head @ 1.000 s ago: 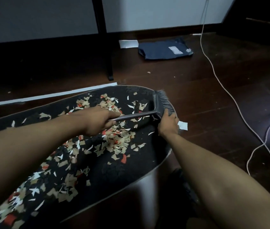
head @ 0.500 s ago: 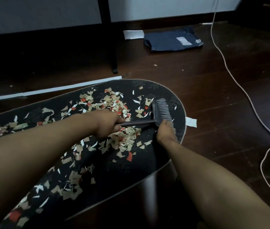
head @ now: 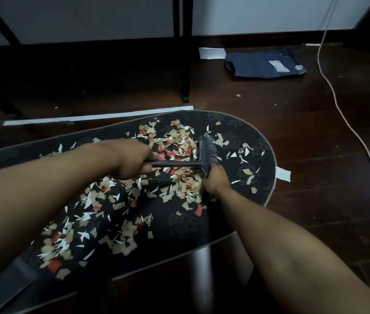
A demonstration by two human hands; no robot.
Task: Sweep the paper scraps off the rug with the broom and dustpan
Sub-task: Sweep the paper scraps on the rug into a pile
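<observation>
A dark patterned rug (head: 247, 141) lies on the wooden floor, strewn with tan, white and red paper scraps (head: 179, 143). My left hand (head: 132, 159) grips the handle of a dark grey hand broom (head: 208, 155), whose head stands across the rug among the scraps. My right hand (head: 215, 181) sits at the near end of the broom head, against a heap of scraps; its fingers are hidden. A dark grey flat piece (head: 14, 277) lies at the lower left; I cannot tell whether it is the dustpan.
A white cable (head: 338, 105) snakes over the floor on the right. A dark blue bag (head: 263, 64) lies by the wall. A black furniture leg (head: 186, 64) stands behind the rug, a white strip (head: 98, 116) along its far edge, a white paper piece (head: 282, 174) off its right edge.
The broom head has moved from the rug's right edge inward to the left, pushing scraps together. My right hand has followed it, staying at its near end.
</observation>
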